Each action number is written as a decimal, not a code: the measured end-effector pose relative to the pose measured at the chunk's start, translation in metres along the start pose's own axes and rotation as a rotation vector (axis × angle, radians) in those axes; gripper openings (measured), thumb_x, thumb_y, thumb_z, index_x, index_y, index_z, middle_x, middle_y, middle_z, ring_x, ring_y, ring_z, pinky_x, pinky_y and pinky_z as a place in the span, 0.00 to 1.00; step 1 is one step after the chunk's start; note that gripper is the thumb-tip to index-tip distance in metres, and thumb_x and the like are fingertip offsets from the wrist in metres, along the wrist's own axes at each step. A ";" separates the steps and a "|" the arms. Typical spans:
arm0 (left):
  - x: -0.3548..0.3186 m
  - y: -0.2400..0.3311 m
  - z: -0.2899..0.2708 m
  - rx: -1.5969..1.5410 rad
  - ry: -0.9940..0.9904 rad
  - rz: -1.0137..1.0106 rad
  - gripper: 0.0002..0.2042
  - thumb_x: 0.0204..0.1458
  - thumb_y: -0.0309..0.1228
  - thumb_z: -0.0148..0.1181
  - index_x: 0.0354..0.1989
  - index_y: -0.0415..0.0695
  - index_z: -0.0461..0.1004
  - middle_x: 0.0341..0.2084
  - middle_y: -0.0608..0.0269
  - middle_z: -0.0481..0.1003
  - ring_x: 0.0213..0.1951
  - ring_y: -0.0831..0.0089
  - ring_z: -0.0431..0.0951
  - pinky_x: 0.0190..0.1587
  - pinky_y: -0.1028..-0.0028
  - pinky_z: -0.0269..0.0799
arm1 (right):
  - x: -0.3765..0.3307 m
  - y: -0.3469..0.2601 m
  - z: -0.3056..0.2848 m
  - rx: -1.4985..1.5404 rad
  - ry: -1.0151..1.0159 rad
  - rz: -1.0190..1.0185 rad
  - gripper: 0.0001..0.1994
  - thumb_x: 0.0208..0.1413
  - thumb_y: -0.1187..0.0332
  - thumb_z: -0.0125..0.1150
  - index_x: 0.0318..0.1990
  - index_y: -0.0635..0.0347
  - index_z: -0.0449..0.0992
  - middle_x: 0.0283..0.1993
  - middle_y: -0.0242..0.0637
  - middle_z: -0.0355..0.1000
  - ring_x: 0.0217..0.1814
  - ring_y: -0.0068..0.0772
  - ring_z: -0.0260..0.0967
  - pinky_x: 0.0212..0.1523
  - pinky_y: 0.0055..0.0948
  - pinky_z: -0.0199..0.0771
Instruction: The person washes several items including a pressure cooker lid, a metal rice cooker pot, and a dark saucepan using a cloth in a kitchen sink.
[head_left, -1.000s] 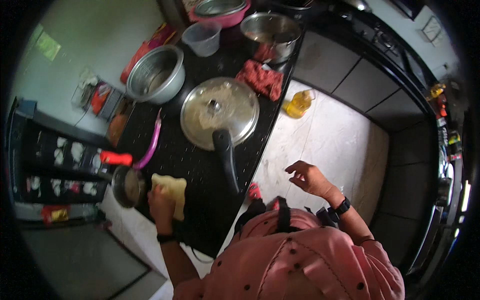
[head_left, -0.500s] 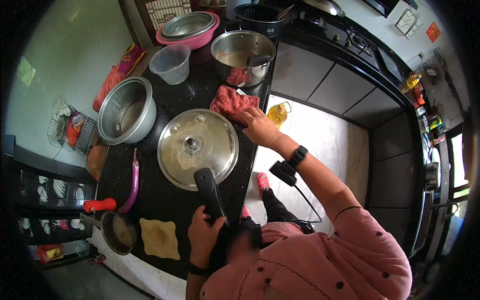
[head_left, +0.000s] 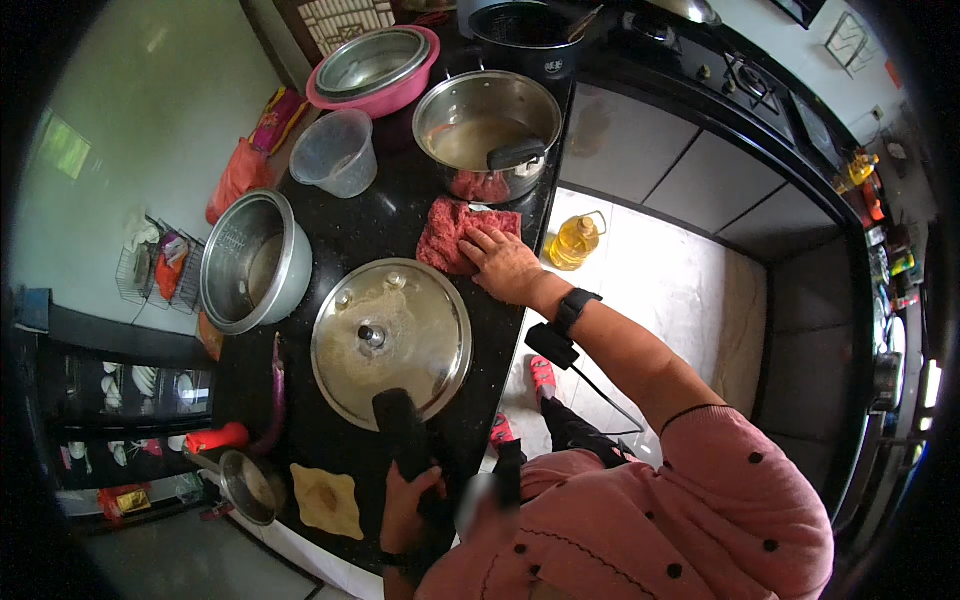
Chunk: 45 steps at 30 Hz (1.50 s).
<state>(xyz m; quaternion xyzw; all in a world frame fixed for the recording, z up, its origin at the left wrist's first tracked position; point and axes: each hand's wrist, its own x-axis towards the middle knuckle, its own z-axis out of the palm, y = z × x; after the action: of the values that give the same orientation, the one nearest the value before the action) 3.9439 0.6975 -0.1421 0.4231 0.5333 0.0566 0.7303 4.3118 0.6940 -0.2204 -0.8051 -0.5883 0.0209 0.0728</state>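
My right hand (head_left: 503, 268) lies on a crumpled red cloth (head_left: 443, 240), its fingers stretched out over the cloth's near side. The cloth is at the counter's right edge, just in front of a large steel pot (head_left: 520, 95) with cloudy liquid in it. Low in the view, my left hand (head_left: 408, 505) is curled at the lower end of a dark, handle-shaped thing (head_left: 398, 415). What that thing is does not show clearly. Its upper end covers part of the rim of a round metal lid (head_left: 345, 310), which lies flat between my hands. A thin sheet of dough (head_left: 328, 500) lies left of my left hand.
A grey metal pot (head_left: 295, 275), an eggplant (head_left: 277, 390) and a small pan (head_left: 250, 487) line the left of the black counter. A clear plastic tub (head_left: 335, 160) and a pink basin (head_left: 415, 85) stand farther back. An oil bottle (head_left: 575, 243) is on the floor.
My right hand has moved from the cloth's edge farther onto it, fingers more over the cloth. The whole view has shifted slightly; my left hand stays by the dark thing.
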 end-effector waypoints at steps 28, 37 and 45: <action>-0.126 -0.066 -0.037 -0.260 0.673 0.337 0.17 0.31 0.22 0.59 0.34 0.40 0.66 0.12 0.64 0.65 0.12 0.73 0.64 0.16 0.74 0.59 | 0.059 -0.142 0.031 0.154 -0.071 -0.604 0.22 0.55 0.49 0.48 0.55 0.46 0.68 0.62 0.37 0.56 0.64 0.49 0.48 0.57 0.59 0.52; -0.140 -0.058 -0.068 -0.283 0.814 0.448 0.17 0.30 0.24 0.59 0.33 0.40 0.66 0.10 0.62 0.65 0.12 0.73 0.64 0.16 0.75 0.62 | -0.098 -0.112 -0.013 0.133 -0.295 -0.783 0.26 0.55 0.57 0.54 0.61 0.49 0.62 0.69 0.42 0.48 0.72 0.48 0.40 0.65 0.57 0.40; -0.164 -0.074 -0.099 -0.299 0.743 0.374 0.11 0.40 0.29 0.59 0.30 0.41 0.64 0.15 0.65 0.65 0.13 0.76 0.60 0.16 0.78 0.55 | 0.049 -0.151 0.015 -0.038 -0.082 -0.653 0.28 0.53 0.57 0.55 0.62 0.47 0.59 0.68 0.41 0.50 0.69 0.49 0.46 0.61 0.57 0.50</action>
<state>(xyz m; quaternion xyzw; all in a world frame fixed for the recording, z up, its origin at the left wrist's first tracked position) 3.7649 0.6186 -0.0797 0.3530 0.6597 0.4126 0.5196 4.1821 0.7866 -0.2111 -0.5734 -0.8182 0.0178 0.0370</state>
